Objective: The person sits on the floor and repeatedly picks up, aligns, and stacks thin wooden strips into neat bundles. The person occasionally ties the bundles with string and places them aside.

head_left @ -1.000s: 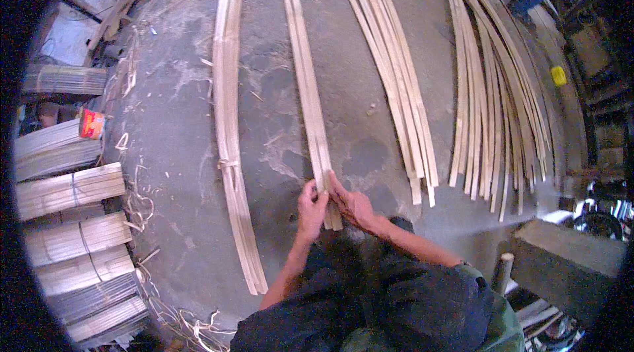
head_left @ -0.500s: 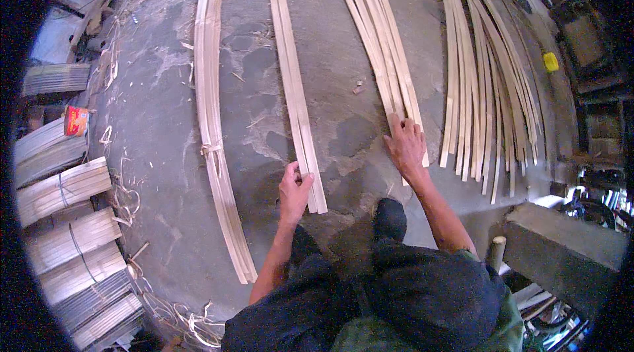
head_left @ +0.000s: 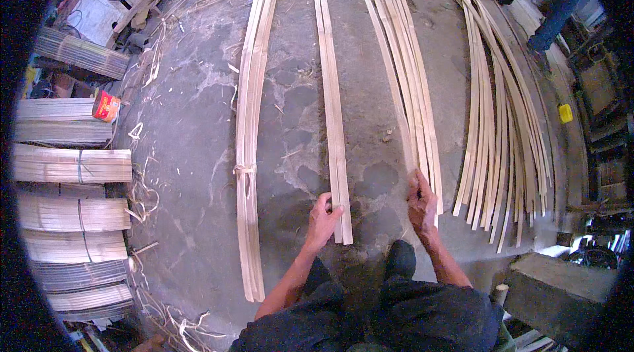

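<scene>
Long, thin, pale wooden strips lie lengthwise on the floor in separate groups. My left hand (head_left: pixel 321 223) is closed at the near end of a narrow middle pair of strips (head_left: pixel 335 154), its thumb over their left edge. To the right, my right hand (head_left: pixel 421 201) pinches a strip at the left side of a wider group of strips (head_left: pixel 415 107). The pinched strip's near end is hidden by the hand. Farther left lies a bundle of strips (head_left: pixel 248 134), bound with a thin tie (head_left: pixel 245 170).
A fanned pile of loose strips (head_left: pixel 502 154) lies at right, near a yellow object (head_left: pixel 564 113) and another person's legs (head_left: pixel 551 15). Tied stacks of short slats (head_left: pixel 72 166) line the left side, with a red container (head_left: pixel 106 107) on one. A concrete block (head_left: pixel 555 286) stands at lower right.
The view has shifted, so the scene sits farther right and lower. My right hand has gone from lying over the wider group to pinching its left strip. My left hand stays by the middle pair.
</scene>
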`<state>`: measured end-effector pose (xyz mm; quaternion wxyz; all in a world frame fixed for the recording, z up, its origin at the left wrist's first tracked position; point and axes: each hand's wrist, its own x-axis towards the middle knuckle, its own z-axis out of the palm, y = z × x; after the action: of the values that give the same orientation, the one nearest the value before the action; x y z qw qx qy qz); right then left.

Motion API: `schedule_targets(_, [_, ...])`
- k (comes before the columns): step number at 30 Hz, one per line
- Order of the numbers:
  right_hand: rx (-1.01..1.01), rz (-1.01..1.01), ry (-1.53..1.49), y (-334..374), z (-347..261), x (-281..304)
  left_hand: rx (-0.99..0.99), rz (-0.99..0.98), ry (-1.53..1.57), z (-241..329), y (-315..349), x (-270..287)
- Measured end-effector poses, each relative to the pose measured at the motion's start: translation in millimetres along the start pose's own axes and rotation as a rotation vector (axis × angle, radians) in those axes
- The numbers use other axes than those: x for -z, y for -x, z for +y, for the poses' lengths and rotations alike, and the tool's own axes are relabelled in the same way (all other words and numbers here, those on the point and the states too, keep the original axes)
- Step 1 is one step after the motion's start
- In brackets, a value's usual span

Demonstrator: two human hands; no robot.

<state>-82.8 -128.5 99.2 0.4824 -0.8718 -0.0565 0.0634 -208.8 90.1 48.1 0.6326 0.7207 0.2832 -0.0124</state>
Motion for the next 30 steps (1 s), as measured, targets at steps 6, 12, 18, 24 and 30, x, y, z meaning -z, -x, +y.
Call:
schedule_targets(6, [-0.057, -0.201, -0.161, 45, 40, -63, -0.050, 0.017, -0.006, -4, -2, -6])
schedule_targets(12, [-0.100, -0.359, 0.056, 65, 12, -76, -0.037, 0.043, -0.052, -14, -2, 0])
schedule_targets(18, [-0.061, -0.444, -0.033, 79, 28, -94, 0.018, 0.025, -0.113, 4, 5, 5])
schedule_targets(24, [-0.087, -0.481, -0.117, 79, 18, -103, -0.050, 0.054, -0.136, -6, 11, 12])
schedule_targets(30, [-0.085, -0.500, -0.110, 75, 12, -89, -0.017, 0.091, -0.243, -4, 14, 15])
